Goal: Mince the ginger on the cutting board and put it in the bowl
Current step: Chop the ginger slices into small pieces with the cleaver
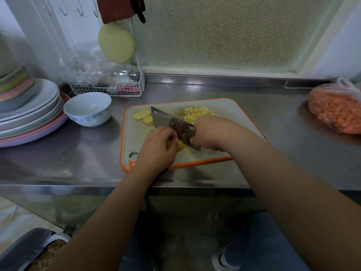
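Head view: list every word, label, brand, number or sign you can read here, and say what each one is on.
None can be read.
Cleaver: dark markings on the blade, too blurred to read.
Bowl: only a blue pattern on the outside, no lettering.
Cutting board, plastic bag and stacked plates: no text visible.

Steel counter (254,114) — bearing cutting board (230,112), bowl (88,112), plates (39,106), bag (336,112).
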A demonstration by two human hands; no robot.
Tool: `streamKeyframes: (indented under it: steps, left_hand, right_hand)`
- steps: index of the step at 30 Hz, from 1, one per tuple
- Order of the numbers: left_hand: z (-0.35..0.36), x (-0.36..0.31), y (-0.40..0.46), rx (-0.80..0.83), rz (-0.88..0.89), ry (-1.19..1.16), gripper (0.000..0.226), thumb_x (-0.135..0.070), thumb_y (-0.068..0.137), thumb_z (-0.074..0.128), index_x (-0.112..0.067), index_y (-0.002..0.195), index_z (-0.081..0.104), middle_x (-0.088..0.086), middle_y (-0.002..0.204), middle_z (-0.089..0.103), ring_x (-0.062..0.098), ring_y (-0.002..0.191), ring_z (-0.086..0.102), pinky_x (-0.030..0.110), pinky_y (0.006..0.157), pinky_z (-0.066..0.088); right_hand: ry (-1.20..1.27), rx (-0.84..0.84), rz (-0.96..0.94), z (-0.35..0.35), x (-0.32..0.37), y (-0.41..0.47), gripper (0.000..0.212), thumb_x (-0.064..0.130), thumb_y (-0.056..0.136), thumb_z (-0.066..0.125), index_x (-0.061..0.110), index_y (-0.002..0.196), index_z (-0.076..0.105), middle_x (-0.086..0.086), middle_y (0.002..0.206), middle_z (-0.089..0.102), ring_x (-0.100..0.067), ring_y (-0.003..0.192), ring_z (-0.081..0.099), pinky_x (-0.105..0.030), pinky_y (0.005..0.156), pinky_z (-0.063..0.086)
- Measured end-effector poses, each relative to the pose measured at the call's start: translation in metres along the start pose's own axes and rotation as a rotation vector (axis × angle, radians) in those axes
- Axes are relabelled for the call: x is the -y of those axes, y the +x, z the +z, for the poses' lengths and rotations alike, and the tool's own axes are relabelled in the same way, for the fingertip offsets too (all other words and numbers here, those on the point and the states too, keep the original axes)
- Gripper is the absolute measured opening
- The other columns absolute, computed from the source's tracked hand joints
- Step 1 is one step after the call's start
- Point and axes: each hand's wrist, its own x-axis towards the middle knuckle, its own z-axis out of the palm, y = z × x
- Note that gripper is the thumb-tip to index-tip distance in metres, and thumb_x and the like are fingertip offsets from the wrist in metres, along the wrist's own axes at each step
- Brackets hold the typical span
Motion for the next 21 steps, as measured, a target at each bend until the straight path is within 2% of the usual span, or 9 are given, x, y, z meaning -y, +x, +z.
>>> streamKeyframes:
  steps: [4,7,9,11,13,15,19,21]
  left_hand:
    - [0.0,0.002,0.001,0.001,-0.001,0.022,0.003,-0.021,0.09,0.057,-0.02,0.093,0.058,-0.005,0.091,0.05,0.016,0.089,0.043,0.026,0.076,0.032]
    - [0.001,0.001,0.0,-0.008,0.008,0.03,0.002,-0.021,0.09,0.057,-0.02,0.091,0.057,-0.005,0.09,0.05,0.016,0.088,0.044,0.026,0.075,0.032]
    - [0.001,0.0,-0.001,-0.029,0.009,0.022,0.003,-0.02,0.089,0.058,-0.021,0.088,0.056,-0.006,0.088,0.05,0.015,0.086,0.044,0.027,0.074,0.034]
    - [0.0,-0.001,-0.002,-0.055,0.011,0.017,0.009,-0.02,0.088,0.06,-0.023,0.083,0.053,-0.006,0.085,0.049,0.016,0.084,0.046,0.027,0.072,0.034]
    - [0.0,-0.002,-0.004,-0.075,0.012,0.026,0.011,-0.02,0.087,0.06,-0.022,0.08,0.052,-0.004,0.083,0.051,0.017,0.082,0.047,0.029,0.07,0.035]
    - [-0.001,-0.003,-0.006,-0.096,0.004,0.032,0.01,-0.02,0.088,0.059,-0.02,0.08,0.053,-0.003,0.082,0.052,0.016,0.081,0.046,0.029,0.068,0.035]
    - [0.0,-0.002,-0.008,-0.106,-0.03,0.012,0.01,-0.017,0.09,0.056,-0.019,0.081,0.051,-0.004,0.082,0.049,0.016,0.082,0.045,0.029,0.07,0.036]
    - [0.002,0.0,-0.008,-0.102,-0.01,0.031,0.007,-0.016,0.089,0.057,-0.017,0.083,0.054,-0.002,0.084,0.05,0.017,0.085,0.044,0.029,0.074,0.036]
  right_hand:
    - [0.011,0.01,0.011,0.009,0.005,0.006,0.019,0.016,0.09,0.057,0.008,0.074,0.052,-0.005,0.062,0.049,-0.019,0.051,0.046,-0.024,0.044,0.034]
    - [0.073,-0.035,0.026,0.026,0.004,0.008,0.008,0.02,0.091,0.055,0.013,0.086,0.055,-0.004,0.076,0.051,-0.024,0.067,0.051,-0.026,0.059,0.04]
    - [0.108,-0.053,0.028,0.033,0.001,0.01,0.013,0.025,0.092,0.056,0.014,0.085,0.054,-0.005,0.081,0.052,-0.025,0.075,0.051,-0.028,0.065,0.04]
    - [0.153,-0.034,0.031,0.031,-0.007,0.012,0.021,0.031,0.09,0.059,0.012,0.082,0.056,-0.005,0.079,0.056,-0.023,0.072,0.053,-0.026,0.063,0.04]
    - [0.222,-0.012,0.039,0.028,-0.016,0.014,0.032,0.037,0.089,0.062,0.011,0.071,0.053,-0.005,0.07,0.058,-0.02,0.06,0.053,-0.025,0.051,0.036]
    - [0.248,-0.01,0.041,0.028,-0.02,0.015,0.036,0.039,0.088,0.063,0.014,0.065,0.051,-0.003,0.062,0.054,-0.018,0.055,0.052,-0.024,0.046,0.032]
    - [0.219,-0.068,0.043,0.027,-0.019,0.009,0.028,0.039,0.09,0.06,0.012,0.081,0.057,-0.003,0.066,0.05,-0.024,0.065,0.052,-0.026,0.059,0.038]
    - [0.215,-0.099,0.019,0.02,-0.018,0.004,0.026,0.038,0.09,0.059,0.012,0.085,0.059,-0.002,0.064,0.048,-0.021,0.057,0.049,-0.026,0.056,0.037]
